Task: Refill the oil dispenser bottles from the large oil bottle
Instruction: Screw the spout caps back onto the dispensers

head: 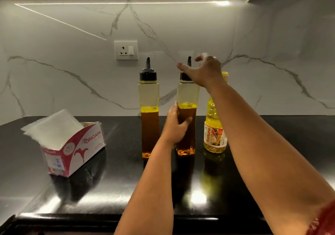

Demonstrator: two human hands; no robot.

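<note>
— Gripping the right dispenser point(186, 111) round its middle, our left hand point(176, 126) has its fingers point(187, 120) wrapped on the amber oil part. Where do we have the other hand?

— Our right hand point(204, 71) hovers at that dispenser's black cap point(184, 76), fingers spread loose beside the spout point(189, 60); we cannot tell if the palm touches the cap.

— And the rest on the bench point(108, 180)?

— We see the left dispenser point(149, 107) just beside, upright, cap on, oil about halfway up. Behind our right forearm stands the big bottle point(214, 126), yellow oil, "fortune" label, near the right dispenser.

— Anything further left?

— We see an open Origami box point(76, 147) with white tissues point(54, 127), well apart from the bottles. On the marble wall above is a socket point(126, 50).
</note>
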